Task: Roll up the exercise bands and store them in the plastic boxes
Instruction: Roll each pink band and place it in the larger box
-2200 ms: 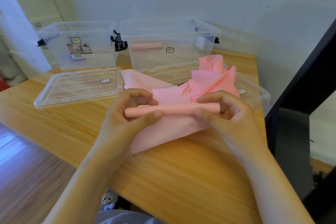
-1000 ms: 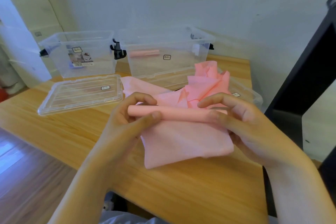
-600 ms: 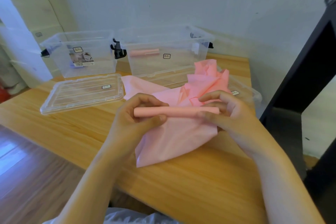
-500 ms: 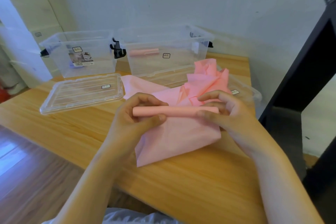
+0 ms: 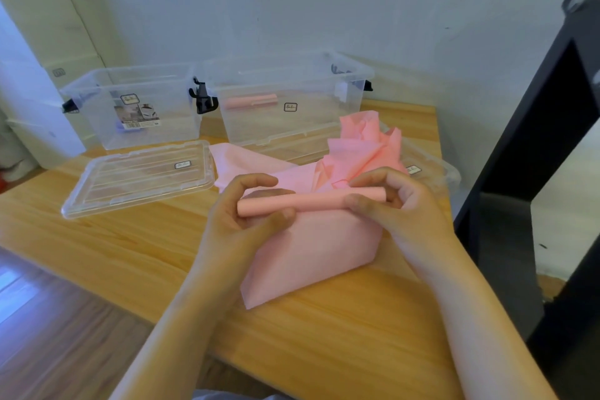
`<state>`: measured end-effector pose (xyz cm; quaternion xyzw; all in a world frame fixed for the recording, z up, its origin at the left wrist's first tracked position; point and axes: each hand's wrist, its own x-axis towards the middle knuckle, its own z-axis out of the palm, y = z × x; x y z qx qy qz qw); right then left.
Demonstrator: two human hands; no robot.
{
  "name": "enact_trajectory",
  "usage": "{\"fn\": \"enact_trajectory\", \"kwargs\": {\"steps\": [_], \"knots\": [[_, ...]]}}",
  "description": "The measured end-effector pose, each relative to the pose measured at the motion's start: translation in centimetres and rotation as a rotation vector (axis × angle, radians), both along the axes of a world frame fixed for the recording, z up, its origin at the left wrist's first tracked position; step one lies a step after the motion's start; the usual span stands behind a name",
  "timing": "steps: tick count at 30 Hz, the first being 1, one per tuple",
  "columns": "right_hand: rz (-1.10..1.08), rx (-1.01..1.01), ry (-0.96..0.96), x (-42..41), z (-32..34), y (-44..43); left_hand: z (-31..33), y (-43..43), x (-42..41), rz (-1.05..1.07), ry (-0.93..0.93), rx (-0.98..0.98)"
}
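Observation:
A pink exercise band (image 5: 311, 247) lies partly rolled above the wooden table (image 5: 341, 344). Its rolled part forms a thin tube (image 5: 318, 200) held level between both hands. My left hand (image 5: 240, 221) pinches the tube's left end between thumb and fingers. My right hand (image 5: 399, 208) pinches the right end. Loose band hangs below the tube onto the table and bunches up behind it (image 5: 363, 146). Two clear plastic boxes stand open at the back: the right box (image 5: 292, 127) holds a rolled pink band (image 5: 251, 101), the left box (image 5: 136, 127) shows a label.
A clear lid (image 5: 136, 178) lies flat on the table left of my hands. Another clear lid (image 5: 431, 172) lies under the bunched band at the right. A black frame (image 5: 532, 156) stands beyond the table's right edge. The wall is close behind the boxes.
The roll stays level between both hands while the hanging flap has shifted slightly; the loose sheet below the tube looks a little shorter than a second ago.

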<state>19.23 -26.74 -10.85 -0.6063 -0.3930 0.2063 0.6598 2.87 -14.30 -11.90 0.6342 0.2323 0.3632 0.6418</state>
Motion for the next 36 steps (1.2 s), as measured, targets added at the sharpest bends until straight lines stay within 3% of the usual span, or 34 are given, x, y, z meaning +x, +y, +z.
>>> {"fn": "enact_trajectory", "kwargs": {"steps": [6, 12, 22, 31, 36], "knots": [[-0.106, 0.052, 0.003, 0.3, -0.3, 0.1, 0.2, 0.2, -0.2, 0.137, -0.050, -0.097], [-0.118, 0.050, -0.008, 0.2, -0.6, 0.5, 0.3, 0.1, 0.1, 0.326, -0.069, 0.054], [-0.044, 0.042, 0.044, -0.1, -0.9, 0.7, -0.3, 0.0, 0.1, 0.492, -0.141, 0.137], [-0.137, 0.057, 0.040, 0.1, -0.8, 0.4, -0.5, 0.2, 0.4, 0.417, -0.119, 0.158], [-0.124, 0.071, 0.053, 0.3, -0.6, 0.4, -0.8, 1.1, 0.2, 0.093, -0.113, -0.181]]}}
